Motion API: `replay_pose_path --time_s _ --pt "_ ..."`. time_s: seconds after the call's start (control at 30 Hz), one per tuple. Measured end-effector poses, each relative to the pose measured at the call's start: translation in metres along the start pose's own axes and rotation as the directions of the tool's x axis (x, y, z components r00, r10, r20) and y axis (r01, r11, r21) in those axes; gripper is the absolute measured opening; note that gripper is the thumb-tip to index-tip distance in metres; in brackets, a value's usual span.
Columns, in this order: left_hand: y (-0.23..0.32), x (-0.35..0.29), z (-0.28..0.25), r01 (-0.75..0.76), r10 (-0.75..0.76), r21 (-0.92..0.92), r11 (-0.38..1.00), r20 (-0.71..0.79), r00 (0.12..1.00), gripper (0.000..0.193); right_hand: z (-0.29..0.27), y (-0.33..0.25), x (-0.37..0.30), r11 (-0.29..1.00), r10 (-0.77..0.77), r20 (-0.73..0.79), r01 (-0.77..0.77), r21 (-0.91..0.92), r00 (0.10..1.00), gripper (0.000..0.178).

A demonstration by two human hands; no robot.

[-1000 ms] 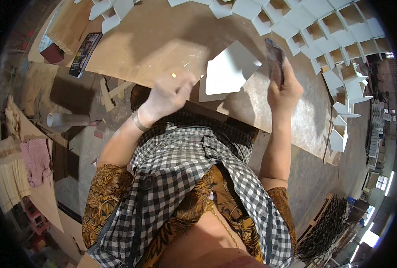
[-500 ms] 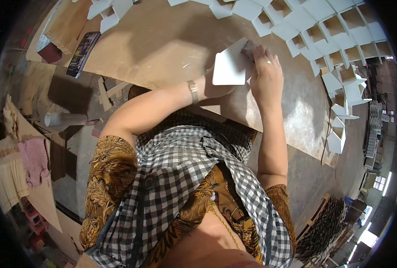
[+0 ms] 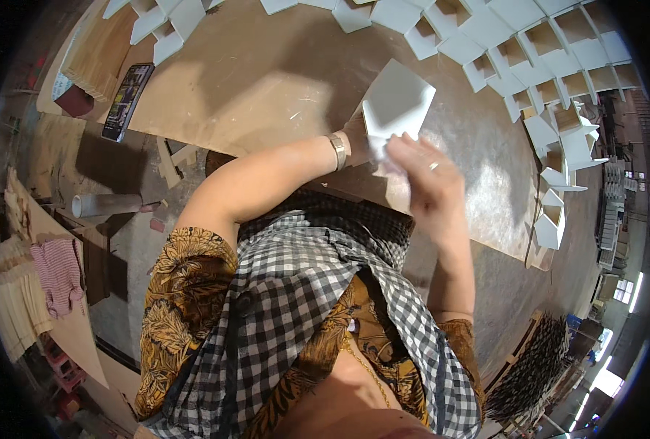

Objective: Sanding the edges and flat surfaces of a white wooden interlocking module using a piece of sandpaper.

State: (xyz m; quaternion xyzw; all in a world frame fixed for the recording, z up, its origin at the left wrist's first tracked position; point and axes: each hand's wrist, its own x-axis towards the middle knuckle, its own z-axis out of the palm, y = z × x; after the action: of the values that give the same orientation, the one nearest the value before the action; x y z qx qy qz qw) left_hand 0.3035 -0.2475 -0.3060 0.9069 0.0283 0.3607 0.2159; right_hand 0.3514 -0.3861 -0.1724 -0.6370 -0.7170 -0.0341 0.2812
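Observation:
A white five-sided piece (image 3: 398,99), shaped like a small house front, is held up over the work table. My left hand (image 3: 357,139) grips it from behind at its near-left edge, and the piece hides most of those fingers. At its near edge is my right hand (image 3: 436,179), blurred by motion, with a crumpled pale cloth or sheet (image 3: 389,164) under its fingers. The cloth's exact kind cannot be made out.
Many white house-shaped boxes (image 3: 486,36) are grouped along the table's (image 3: 266,95) far and right sides. A phone (image 3: 127,102) lies at the left edge beside stacked wooden boards (image 3: 98,51). Further left are a pale cylinder (image 3: 105,204) and a striped pink cloth (image 3: 55,278).
My right hand has come from the piece's far-right edge down to its near edge, bringing the crumpled cloth. The white piece has turned and tilted, and my left hand has shifted slightly right.

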Motion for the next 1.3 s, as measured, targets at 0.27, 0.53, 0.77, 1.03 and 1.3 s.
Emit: replay_pose_path --time_s 0.27,0.53,0.77,1.03,1.3 --pt "0.021 0.009 -0.028 0.041 -0.041 0.127 0.991 0.001 0.999 0.034 0.036 0.05 0.072 0.925 0.35 0.08 -0.331 -0.184 0.933 0.027" --pt "-0.009 -0.021 0.008 0.401 -0.206 -0.912 0.082 0.378 0.903 0.036 0.004 -0.016 0.012 1.0 -0.017 0.148 0.018 0.001 0.989 0.038" --pt "0.011 0.002 -0.016 0.083 -0.082 -0.005 0.997 0.088 0.993 0.038 0.013 0.062 0.059 0.906 0.417 0.063 -0.408 -0.115 0.907 0.032" --pt "0.007 -0.002 -0.014 -0.14 0.107 0.244 0.96 0.141 0.984 0.047 0.006 -0.022 -0.01 0.998 0.056 0.101 -0.055 -0.015 0.993 0.046" --pt "0.015 0.007 -0.025 0.136 -0.126 -0.048 0.99 0.182 0.975 0.049 0.016 0.045 0.071 0.914 0.395 0.071 -0.384 -0.131 0.916 0.027"
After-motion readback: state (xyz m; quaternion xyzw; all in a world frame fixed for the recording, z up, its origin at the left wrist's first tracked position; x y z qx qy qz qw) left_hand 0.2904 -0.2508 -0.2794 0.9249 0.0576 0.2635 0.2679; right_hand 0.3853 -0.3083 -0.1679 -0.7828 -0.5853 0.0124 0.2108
